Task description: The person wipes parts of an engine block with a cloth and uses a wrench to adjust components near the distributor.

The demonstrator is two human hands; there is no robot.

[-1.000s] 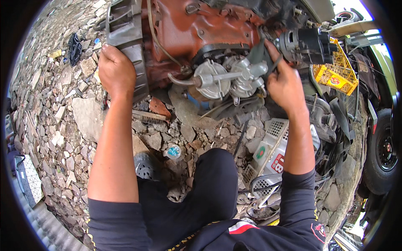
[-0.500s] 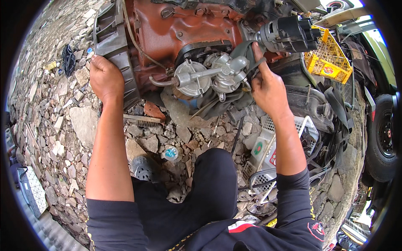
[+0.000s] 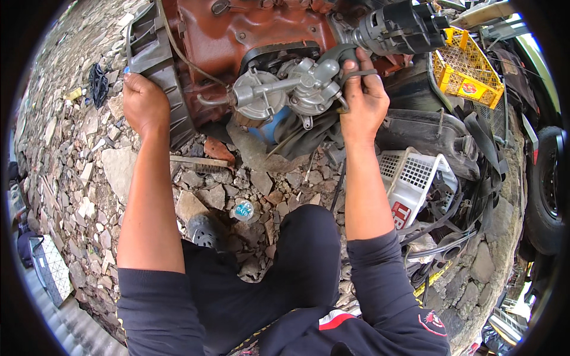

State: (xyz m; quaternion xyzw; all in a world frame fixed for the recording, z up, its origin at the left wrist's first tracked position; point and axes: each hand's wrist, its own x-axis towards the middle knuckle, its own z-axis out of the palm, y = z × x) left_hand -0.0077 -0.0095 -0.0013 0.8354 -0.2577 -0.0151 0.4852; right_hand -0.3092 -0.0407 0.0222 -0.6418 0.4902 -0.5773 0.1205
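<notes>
Head view: at the top, above ground of broken stone [image 3: 86,172], a large rust-red painted metal engine block [image 3: 273,29], with a dull grey, ribbed metal bell housing [image 3: 151,56] on its left end. Left hand [image 3: 145,105]: closed on the outer rim of that housing, fingers mostly hidden, so firmness of grip impossible to tell. Right hand [image 3: 365,104]: half-curled, with a narrow, dark grey, flexible strip [image 3: 362,73] caught across the fingers, just beside a silver, round-bodied metal pump [image 3: 279,89] and near a black-and-grey cylindrical distributor [image 3: 386,29].

By judgement, engine block very heavy and rigid, too much for fingertips, perhaps slick where greasy. Strip soft, light, easily bent, likely to slip unless pinched or wrapped. Soundest holds probably the ribbed housing rim and bare casting edges; poorer ones the pump, with a thin curved grey pipe [image 3: 211,102] liable to bend, and the distributor, with a probably brittle dark cap. Support underneath hidden.
</notes>
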